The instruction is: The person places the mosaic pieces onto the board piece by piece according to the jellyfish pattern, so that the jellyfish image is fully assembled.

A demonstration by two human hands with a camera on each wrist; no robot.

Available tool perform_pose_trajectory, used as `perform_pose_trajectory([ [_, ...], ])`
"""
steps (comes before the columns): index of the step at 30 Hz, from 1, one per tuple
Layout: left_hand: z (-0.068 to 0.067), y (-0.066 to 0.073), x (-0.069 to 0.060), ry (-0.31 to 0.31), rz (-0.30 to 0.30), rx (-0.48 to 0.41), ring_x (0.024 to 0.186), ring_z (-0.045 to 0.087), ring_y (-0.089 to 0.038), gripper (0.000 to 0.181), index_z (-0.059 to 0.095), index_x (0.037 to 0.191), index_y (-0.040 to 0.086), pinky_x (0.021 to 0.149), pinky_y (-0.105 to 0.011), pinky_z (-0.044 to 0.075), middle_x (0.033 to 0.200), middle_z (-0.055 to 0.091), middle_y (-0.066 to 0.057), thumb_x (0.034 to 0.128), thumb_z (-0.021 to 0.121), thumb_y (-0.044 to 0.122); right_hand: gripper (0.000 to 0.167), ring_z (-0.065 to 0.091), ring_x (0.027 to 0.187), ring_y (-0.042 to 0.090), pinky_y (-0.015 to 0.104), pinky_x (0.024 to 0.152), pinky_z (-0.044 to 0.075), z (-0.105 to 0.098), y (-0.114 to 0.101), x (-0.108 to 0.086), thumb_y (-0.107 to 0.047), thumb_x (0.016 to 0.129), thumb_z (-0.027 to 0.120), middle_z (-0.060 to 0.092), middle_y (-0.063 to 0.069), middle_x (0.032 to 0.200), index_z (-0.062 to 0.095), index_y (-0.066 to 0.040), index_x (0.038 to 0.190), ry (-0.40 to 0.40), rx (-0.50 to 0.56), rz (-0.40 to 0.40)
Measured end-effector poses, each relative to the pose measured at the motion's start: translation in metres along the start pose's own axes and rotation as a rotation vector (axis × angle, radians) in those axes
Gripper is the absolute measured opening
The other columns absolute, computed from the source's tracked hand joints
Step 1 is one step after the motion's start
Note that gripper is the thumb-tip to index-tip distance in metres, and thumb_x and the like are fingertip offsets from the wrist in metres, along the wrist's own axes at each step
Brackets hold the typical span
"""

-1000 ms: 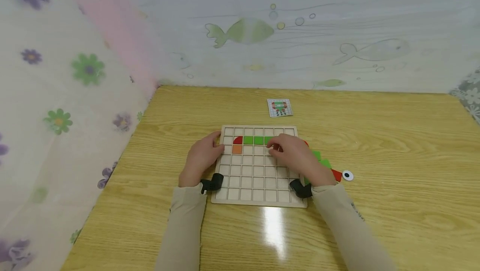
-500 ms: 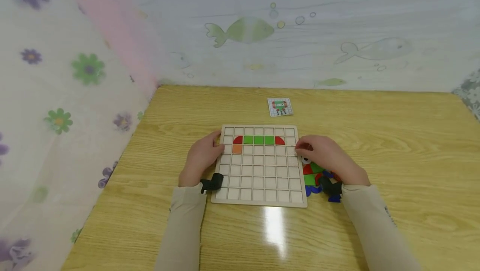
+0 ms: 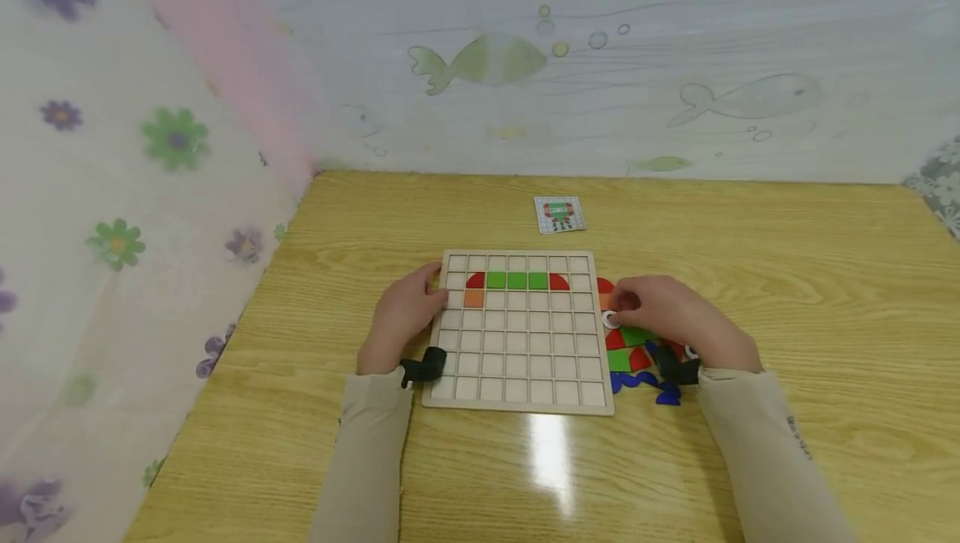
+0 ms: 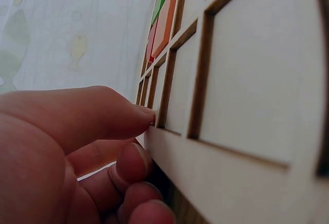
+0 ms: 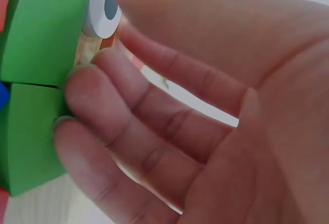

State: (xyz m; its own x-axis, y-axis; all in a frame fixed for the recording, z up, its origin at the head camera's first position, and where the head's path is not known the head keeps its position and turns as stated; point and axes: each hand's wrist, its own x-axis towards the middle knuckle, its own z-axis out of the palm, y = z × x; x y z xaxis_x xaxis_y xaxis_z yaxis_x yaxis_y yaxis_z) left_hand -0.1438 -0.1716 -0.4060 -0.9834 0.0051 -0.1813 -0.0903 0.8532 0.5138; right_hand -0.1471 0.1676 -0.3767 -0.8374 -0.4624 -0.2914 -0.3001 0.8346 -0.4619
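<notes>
A pale wooden grid board (image 3: 517,343) lies flat on the table. Its second row holds a red quarter-round, several green squares (image 3: 517,280) and another red quarter-round (image 3: 558,282); an orange square (image 3: 474,299) sits beneath the left one. My left hand (image 3: 405,309) holds the board's left edge, thumb on the rim and fingers bent against the side. Right of the board, my right hand (image 3: 667,309) reaches over loose pieces, fingers loosely bent. In the right wrist view its thumb touches a white eye disc (image 5: 105,8), near green pieces (image 5: 43,34). What lies under the palm is hidden.
A small picture card (image 3: 559,215) with a gridded figure lies behind the board. Blue pieces (image 3: 667,393) are scattered near the board's lower right, by the right wrist strap (image 3: 675,366). A fish-patterned wall covering (image 3: 495,63) rises behind the table.
My right hand has left the red quarter-round in the second row and moved right, off the board, to the loose pieces. The left hand has stayed at the board's edge.
</notes>
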Motion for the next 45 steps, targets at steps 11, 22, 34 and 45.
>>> perform_pose_trajectory([
  [11,0.001,-0.001,0.001,-0.009,-0.009,-0.004,0.06,0.045,-0.016,0.052,0.041,0.135,0.016,0.056,-0.029,0.034,0.072,0.051,0.001,0.0851,0.05,0.026,0.02,0.046,0.068,0.016,0.03,0.063,0.037,0.003,-0.008,0.001,-0.022,0.077,0.068,0.052,-0.002,0.072,0.06,-0.01,0.09,0.013,-0.044,0.026],
  [22,0.001,-0.001,0.0,-0.002,-0.006,0.001,0.061,0.045,-0.017,0.053,0.041,0.135,0.016,0.056,-0.029,0.034,0.071,0.051,0.001,0.0839,0.05,0.025,0.013,0.049,0.071,0.017,0.033,0.065,0.04,0.007,-0.022,-0.002,-0.017,0.078,0.066,0.056,-0.001,0.078,0.062,-0.011,0.09,0.056,-0.096,0.082],
  [34,0.003,-0.001,0.002,-0.006,-0.015,0.011,0.063,0.046,-0.018,0.053,0.04,0.136,0.017,0.059,-0.029,0.034,0.072,0.051,0.001,0.0839,0.05,0.026,0.018,0.046,0.068,0.018,0.03,0.062,0.038,0.012,-0.026,-0.001,-0.012,0.077,0.067,0.053,0.0,0.075,0.063,-0.008,0.094,0.031,-0.069,0.083],
  [45,0.003,-0.002,0.002,-0.003,-0.013,-0.003,0.062,0.046,-0.018,0.053,0.041,0.135,0.017,0.057,-0.029,0.035,0.072,0.051,0.001,0.084,0.05,0.026,0.006,0.046,0.068,0.018,0.03,0.061,0.039,0.01,-0.023,0.003,-0.012,0.08,0.063,0.053,0.002,0.076,0.058,-0.01,0.084,0.058,-0.084,0.06],
])
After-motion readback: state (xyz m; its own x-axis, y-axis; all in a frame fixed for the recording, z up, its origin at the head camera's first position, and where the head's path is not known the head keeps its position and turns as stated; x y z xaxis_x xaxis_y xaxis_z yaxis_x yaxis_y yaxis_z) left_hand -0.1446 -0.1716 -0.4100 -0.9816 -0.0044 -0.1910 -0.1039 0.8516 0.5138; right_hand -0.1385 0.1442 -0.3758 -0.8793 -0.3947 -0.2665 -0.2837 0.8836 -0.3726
